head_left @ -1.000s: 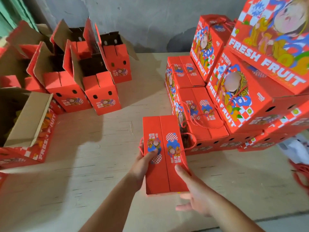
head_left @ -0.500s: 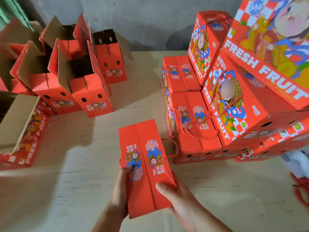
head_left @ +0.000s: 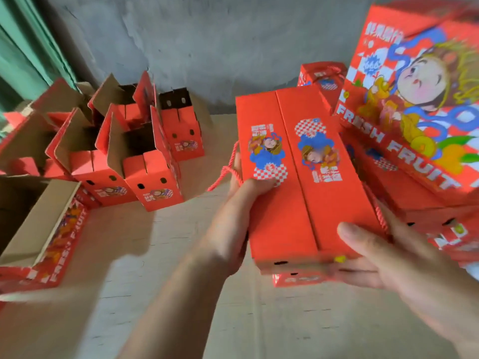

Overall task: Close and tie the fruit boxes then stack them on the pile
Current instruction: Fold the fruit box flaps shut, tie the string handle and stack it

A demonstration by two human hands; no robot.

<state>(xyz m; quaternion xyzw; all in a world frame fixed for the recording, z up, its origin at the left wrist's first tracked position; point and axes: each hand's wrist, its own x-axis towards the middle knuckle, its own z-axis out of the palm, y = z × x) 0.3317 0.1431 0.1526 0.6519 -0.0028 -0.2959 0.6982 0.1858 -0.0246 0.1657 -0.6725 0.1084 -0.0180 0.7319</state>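
1. The pile of closed red printed cardboard fruit boxes point(head_left: 414, 141) fills the frame from one to four o'clock, with big flat "FRESH FRUIT" faces that look firm enough to take another box.
2. The open red cardboard boxes with raised brown flaps point(head_left: 134, 161) stand at nine to ten o'clock on the pale wooden board floor point(head_left: 181, 320), not yet closed.
3. The closed red corrugated cardboard fruit box with cartoon stickers on its two lid flaps point(head_left: 298, 177) is held off the floor at centre, just left of the pile. It looks stiff and fairly light, since two hands carry it easily; I judge its corners would crush if squeezed hard. The long side walls are the sound hold.
4. The left hand point(head_left: 241, 211) grips the left wall, thumb on the lid.
5. The right hand point(head_left: 373, 257) clasps the near right corner, thumb on top.
6. The red twisted cord handle point(head_left: 228, 172) hangs loose at nine o'clock of the box; soft, liable to snag.
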